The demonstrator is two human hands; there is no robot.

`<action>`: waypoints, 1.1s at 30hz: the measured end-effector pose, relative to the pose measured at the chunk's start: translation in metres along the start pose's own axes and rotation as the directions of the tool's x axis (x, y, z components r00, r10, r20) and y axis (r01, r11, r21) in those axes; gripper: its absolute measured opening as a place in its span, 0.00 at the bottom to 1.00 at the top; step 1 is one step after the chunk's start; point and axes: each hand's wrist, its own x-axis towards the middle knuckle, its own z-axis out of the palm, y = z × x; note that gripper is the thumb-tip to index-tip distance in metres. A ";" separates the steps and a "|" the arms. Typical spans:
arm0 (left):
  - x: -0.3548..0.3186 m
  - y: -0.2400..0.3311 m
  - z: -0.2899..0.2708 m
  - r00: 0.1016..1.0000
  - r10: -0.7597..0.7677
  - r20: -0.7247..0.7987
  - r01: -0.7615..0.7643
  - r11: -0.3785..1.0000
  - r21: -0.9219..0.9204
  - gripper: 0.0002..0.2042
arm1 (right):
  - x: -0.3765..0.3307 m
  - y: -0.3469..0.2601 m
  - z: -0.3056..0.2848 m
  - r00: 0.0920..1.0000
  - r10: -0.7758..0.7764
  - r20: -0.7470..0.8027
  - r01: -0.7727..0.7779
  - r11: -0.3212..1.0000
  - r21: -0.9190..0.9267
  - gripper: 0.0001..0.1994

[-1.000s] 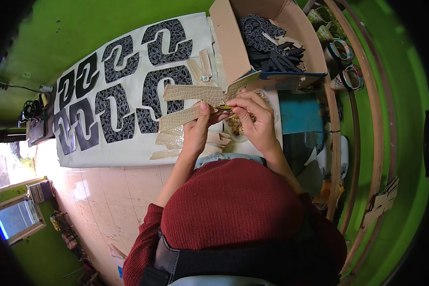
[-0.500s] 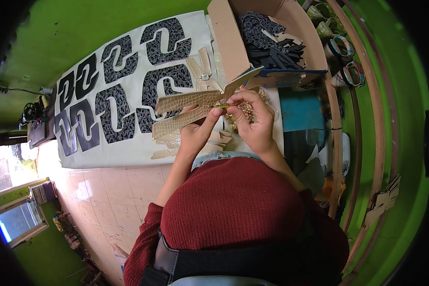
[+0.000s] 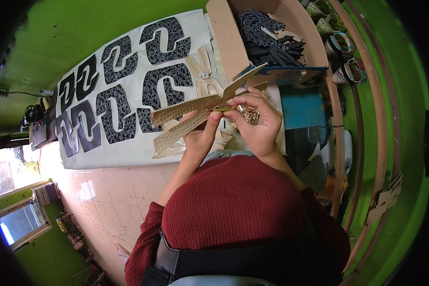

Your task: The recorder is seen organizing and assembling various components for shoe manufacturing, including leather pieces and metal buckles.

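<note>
Above the table's near edge, my left hand (image 3: 202, 137) is closed on a beige crocodile-textured leather piece (image 3: 181, 129) with several long strips spreading from its narrow middle. My right hand (image 3: 262, 121) pinches at that middle, fingertips almost meeting my left thumb. Between the fingertips shows a thin yellow-green sliver (image 3: 226, 109), too small to name. Under my right hand lies a heap of small gold-coloured bits (image 3: 248, 116), partly covered by the fingers. A similar beige strap piece with a sparkling ornament (image 3: 204, 76) rests on the table beyond.
On the white-covered table (image 3: 128, 159) lie several black patterned S-shaped cutouts (image 3: 115, 114). An open cardboard box (image 3: 229, 43) with dark scraps stands at the back right. Right of it are a teal sheet (image 3: 298, 107) and a wooden rack (image 3: 336, 157) with patterned shoe-like items (image 3: 350, 71).
The leather piece has tilted, its left strips dropping a little and its right strip rising. My right hand has shifted slightly right and nearer, its fingers still pinching at the middle.
</note>
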 end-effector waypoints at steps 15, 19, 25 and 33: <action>-0.001 0.001 -0.006 0.982 0.066 0.178 -0.106 0.968 0.226 0.15 | 0.012 -0.006 -0.009 0.944 0.279 0.176 -0.299 0.948 0.105 0.12; -0.003 -0.005 -0.008 0.991 0.084 0.105 -0.108 0.962 0.251 0.12 | 0.015 -0.001 -0.015 0.956 0.107 0.273 -0.101 0.994 -0.037 0.11; -0.003 -0.005 -0.010 0.998 0.032 0.046 -0.044 0.958 0.283 0.09 | 0.012 0.001 -0.015 0.933 0.100 0.347 -0.071 0.993 -0.095 0.09; 0.000 -0.003 -0.007 0.998 0.057 0.019 -0.060 0.941 0.333 0.08 | 0.014 -0.005 -0.008 0.926 0.142 0.350 -0.063 0.972 -0.229 0.09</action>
